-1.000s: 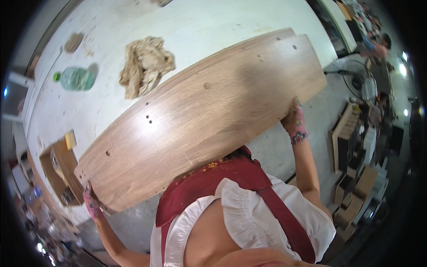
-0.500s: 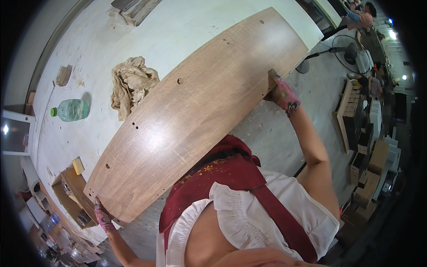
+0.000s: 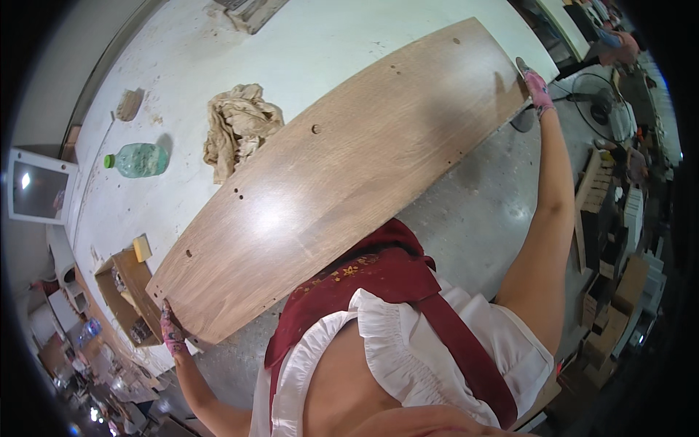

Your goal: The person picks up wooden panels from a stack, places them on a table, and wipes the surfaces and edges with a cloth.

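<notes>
A long wood-grain panel (image 3: 328, 175) with drilled holes lies slanting across the table, its near edge overhanging above the floor in front of my apron. My left hand (image 3: 172, 331), in a pink patterned glove, grips the panel's near left end with the thumb on top and the other fingers hidden underneath. At the far right end, my gloved right hand (image 3: 537, 86) is closed on the panel's short edge, its fingers partly hidden. Right behind the panel lies a crumpled beige cloth (image 3: 240, 131).
A white worktable (image 3: 182, 80) carries a green-capped bottle (image 3: 138, 160), a brush-like block (image 3: 129, 105) and a grey slab (image 3: 251, 13). An open box (image 3: 120, 291) with a yellow sponge (image 3: 141, 248) stands by the left end. Right: a fan (image 3: 601, 109), stacked boards (image 3: 597, 211), another person (image 3: 619, 47).
My right hand has slid from the panel's near long edge out to its far right end, the arm stretching. My left hand keeps its hold at the left end. The whole view has shifted slightly.
</notes>
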